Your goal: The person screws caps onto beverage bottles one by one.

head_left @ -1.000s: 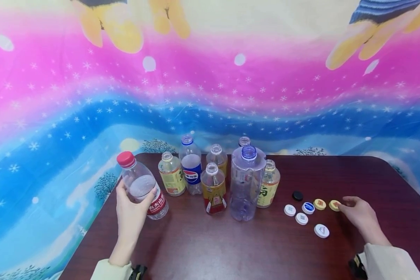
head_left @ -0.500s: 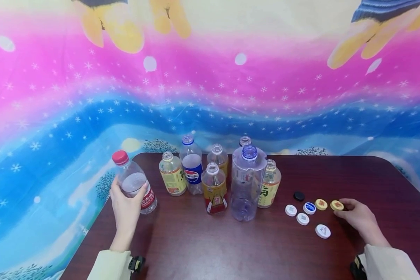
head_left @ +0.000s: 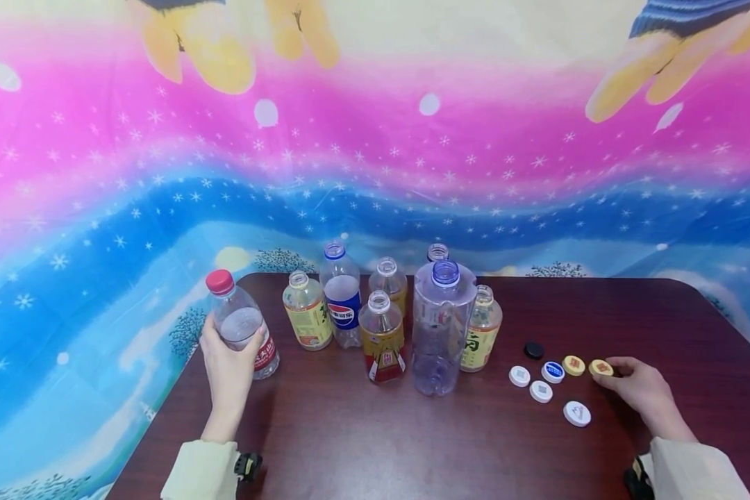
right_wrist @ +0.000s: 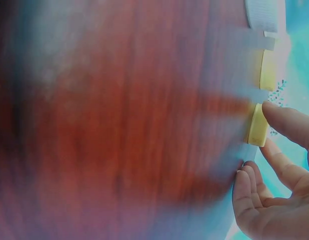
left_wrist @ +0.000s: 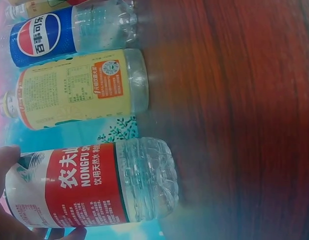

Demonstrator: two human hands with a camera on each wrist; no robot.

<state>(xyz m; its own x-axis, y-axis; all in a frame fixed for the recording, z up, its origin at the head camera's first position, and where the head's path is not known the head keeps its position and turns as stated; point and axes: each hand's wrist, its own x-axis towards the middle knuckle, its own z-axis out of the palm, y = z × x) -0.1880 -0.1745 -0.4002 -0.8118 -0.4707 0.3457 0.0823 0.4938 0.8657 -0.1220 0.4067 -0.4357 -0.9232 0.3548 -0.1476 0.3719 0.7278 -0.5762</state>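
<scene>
My left hand (head_left: 230,371) grips a clear water bottle (head_left: 240,321) with a red cap and red label, at the table's left side. In the left wrist view the bottle's label (left_wrist: 87,182) faces the camera, its ribbed base free of the fingers. Over on the right, my right hand (head_left: 646,390) pinches a yellow bottle cap (head_left: 600,367) between thumb and index finger. The right wrist view has that yellow cap (right_wrist: 257,125) edge-on, the other fingers loosely bent below it. Beside it lies a second yellow cap (head_left: 573,365).
Uncapped bottles stand mid-table: a Pepsi bottle (head_left: 342,298), yellow-labelled bottles (head_left: 308,316), a red-and-gold one (head_left: 384,347) and a tall purplish one (head_left: 440,333). White caps (head_left: 577,414), a blue-and-white cap (head_left: 553,372) and a black cap (head_left: 534,350) lie right of them.
My left hand has carried the water bottle leftward, away from the other bottles. My right thumb and index finger have gone from the yellow cap's edge to a pinch on it.
</scene>
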